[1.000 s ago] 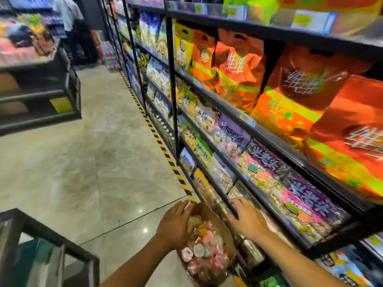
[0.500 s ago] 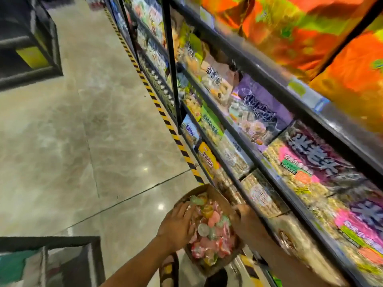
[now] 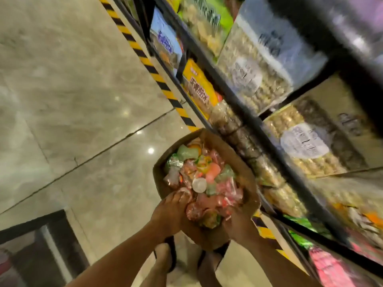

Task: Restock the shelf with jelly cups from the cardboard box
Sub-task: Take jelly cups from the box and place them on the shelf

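Head view: left grip (image 3: 170, 212), right grip (image 3: 238, 224) both clasp cardboard box (image 3: 228, 151) rim, jelly cups (image 3: 207, 176) between

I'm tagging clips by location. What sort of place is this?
Most likely a shop or supermarket aisle: tiered shelves packed with bagged snacks, yellow-black tape along the floor, and a cardboard box of jelly cups.

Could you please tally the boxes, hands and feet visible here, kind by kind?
cardboard box: 1
hands: 2, left hand and right hand
feet: 2, left foot and right foot
Total: 5; the jelly cups are too jumbled to count.
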`<state>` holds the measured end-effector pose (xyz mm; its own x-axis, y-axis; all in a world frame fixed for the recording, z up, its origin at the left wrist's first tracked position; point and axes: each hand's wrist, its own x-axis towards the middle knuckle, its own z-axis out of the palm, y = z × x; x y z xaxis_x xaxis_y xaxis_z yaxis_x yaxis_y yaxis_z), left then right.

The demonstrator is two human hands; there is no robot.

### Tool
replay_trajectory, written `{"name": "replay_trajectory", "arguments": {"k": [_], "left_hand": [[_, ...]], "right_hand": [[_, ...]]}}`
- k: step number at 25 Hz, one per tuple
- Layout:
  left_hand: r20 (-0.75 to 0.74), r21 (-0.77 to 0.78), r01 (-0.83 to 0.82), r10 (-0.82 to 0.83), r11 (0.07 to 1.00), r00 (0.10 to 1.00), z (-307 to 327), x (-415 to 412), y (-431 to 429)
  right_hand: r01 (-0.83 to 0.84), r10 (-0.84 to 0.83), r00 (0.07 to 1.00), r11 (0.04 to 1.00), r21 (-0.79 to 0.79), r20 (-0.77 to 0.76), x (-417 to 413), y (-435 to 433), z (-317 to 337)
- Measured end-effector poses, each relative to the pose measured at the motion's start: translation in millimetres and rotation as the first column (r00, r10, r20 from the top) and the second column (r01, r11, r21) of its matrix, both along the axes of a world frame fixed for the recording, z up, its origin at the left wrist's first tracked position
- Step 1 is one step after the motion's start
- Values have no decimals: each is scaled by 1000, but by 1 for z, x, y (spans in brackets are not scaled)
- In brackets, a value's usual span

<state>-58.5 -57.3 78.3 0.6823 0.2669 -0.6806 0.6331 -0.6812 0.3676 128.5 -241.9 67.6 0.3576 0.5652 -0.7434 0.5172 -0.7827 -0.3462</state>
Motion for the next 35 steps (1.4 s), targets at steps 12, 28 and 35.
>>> {"name": "replay_trajectory", "arguments": {"k": [12,28,35], "left_hand": [[-259,-168,273,-310,947,915,-190,37,-57],[-264,-28,371,-365,928,893,-176,47,-65],[-290,46,267,-243,962,925,-160,20,-27]], "right_hand": [[-166,154,986,944,-284,-62,-55,-11,-191],[-210,210,963,977,-16,169,-11,-12,-142],[-180,216,928,974,-140,304,60,27,-165]]}}
